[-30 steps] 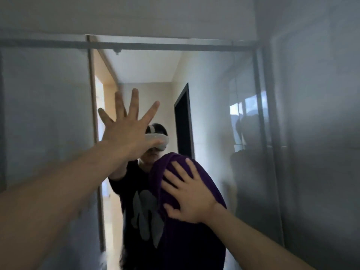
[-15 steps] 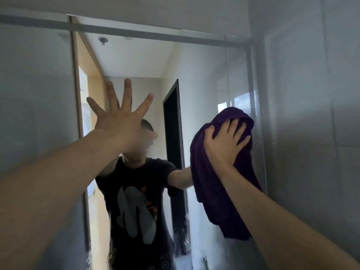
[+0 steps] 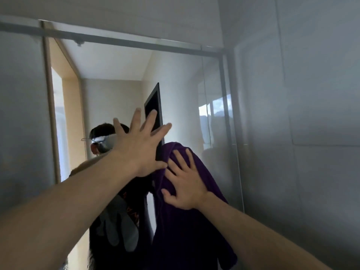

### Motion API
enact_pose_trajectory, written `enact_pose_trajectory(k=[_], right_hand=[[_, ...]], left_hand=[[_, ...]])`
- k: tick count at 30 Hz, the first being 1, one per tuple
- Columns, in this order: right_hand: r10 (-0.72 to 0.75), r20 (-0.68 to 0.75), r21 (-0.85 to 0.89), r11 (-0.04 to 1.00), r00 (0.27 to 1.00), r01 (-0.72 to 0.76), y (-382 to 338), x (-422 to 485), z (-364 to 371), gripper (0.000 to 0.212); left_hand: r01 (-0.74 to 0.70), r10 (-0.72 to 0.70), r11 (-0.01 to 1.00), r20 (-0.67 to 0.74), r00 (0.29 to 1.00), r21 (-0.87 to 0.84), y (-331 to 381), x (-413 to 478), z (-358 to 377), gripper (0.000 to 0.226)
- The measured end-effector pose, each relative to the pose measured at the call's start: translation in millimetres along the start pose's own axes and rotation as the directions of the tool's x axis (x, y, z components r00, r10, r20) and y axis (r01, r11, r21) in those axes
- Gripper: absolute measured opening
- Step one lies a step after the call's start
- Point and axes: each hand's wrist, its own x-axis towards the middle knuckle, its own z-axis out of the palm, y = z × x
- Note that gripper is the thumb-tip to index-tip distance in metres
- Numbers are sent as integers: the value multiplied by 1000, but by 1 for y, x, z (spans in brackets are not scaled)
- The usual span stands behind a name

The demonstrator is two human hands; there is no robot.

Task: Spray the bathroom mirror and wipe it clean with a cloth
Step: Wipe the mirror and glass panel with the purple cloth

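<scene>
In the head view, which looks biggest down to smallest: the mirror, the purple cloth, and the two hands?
1. mirror
2. purple cloth
3. left hand and right hand: they look about alike, so they are not ranked.

Purple cloth (image 3: 185, 230) on mirror (image 3: 175, 75).
We note the cloth hanging flat against the glass, lower right of centre.

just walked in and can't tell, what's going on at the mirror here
A person is wiping the bathroom mirror. The right hand presses a purple cloth flat against it, fingers spread. The left hand is open and splayed, left of the cloth; whether it touches the mirror is unclear.
</scene>
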Motion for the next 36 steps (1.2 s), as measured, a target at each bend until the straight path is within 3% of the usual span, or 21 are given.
enact_pose_trajectory(k=[5, 10, 15, 26, 28, 31, 32, 34, 36], right_hand=[[229, 12, -53, 972, 973, -228, 69, -7, -14, 72], [451, -31, -63, 890, 892, -452, 148, 1, -35, 67], [510, -97, -13, 858, 855, -513, 141, -10, -23, 66], [570, -13, 15, 821, 821, -570, 90, -102, 8, 72], [659, -27, 10, 752, 752, -659, 77, -90, 8, 73], [828, -68, 50, 560, 557, -827, 42, -47, 9, 74], [828, -81, 55, 559, 554, -827, 28, -33, 9, 73], [684, -108, 18, 727, 721, -687, 1, -21, 12, 67], [414, -88, -18, 909, 906, -417, -20, -26, 18, 68]], left_hand=[[-36, 24, 978, 62, 998, 205, 1, -6, 21, 148], [-16, 3, 974, 56, 998, 227, 6, -5, 23, 152], [-11, 8, 976, 15, 1000, 219, 4, -7, 22, 151], [5, -4, 982, -8, 1000, 188, 5, -9, 20, 154], [12, -10, 982, -12, 1000, 190, 6, -9, 21, 154], [7, -6, 981, -7, 1000, 196, 6, -8, 24, 155], [3, -1, 980, -8, 1000, 199, 5, -7, 25, 155], [-8, 9, 980, -5, 1000, 197, 4, -7, 25, 156], [-12, 13, 980, -5, 1000, 199, 4, -7, 25, 155]])
